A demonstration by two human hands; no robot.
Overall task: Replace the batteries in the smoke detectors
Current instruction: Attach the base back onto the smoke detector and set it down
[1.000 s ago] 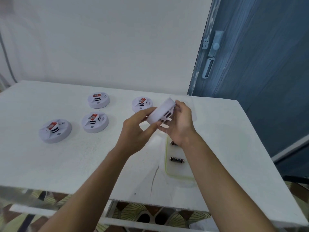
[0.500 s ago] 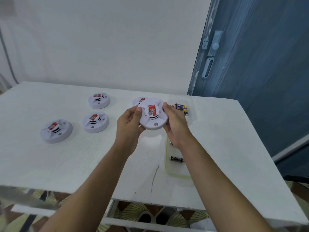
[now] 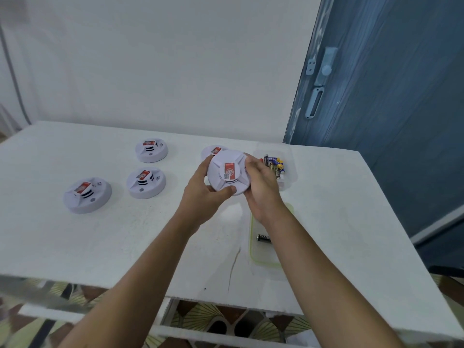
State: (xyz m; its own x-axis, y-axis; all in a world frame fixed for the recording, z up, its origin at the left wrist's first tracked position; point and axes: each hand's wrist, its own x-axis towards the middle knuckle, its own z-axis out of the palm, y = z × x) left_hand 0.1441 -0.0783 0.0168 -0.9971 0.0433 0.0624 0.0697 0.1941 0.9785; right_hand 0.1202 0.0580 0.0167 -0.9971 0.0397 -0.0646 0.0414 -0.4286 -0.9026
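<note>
I hold a round white smoke detector point(image 3: 227, 173) with a red label above the table, its face towards me. My left hand point(image 3: 202, 197) grips its left and lower rim; my right hand point(image 3: 261, 184) grips its right rim. Three more detectors lie on the table at the left: one far point(image 3: 151, 149), one middle point(image 3: 146, 183), one nearest the left edge point(image 3: 87, 195). Another detector point(image 3: 212, 150) peeks out behind the held one. A clear box of fresh batteries point(image 3: 275, 165) stands behind my right hand. A single dark battery point(image 3: 263, 238) lies in a shallow green-rimmed tray point(image 3: 261, 259).
The white table point(image 3: 326, 209) has a crack near its front edge point(image 3: 233, 267). A blue door point(image 3: 389, 96) with a latch stands at the right, a white wall behind. Patterned floor shows below the table front.
The detector was edge-on a second ago; I turned it so its labelled face looks at me and shifted it slightly right. The battery box behind it came into view.
</note>
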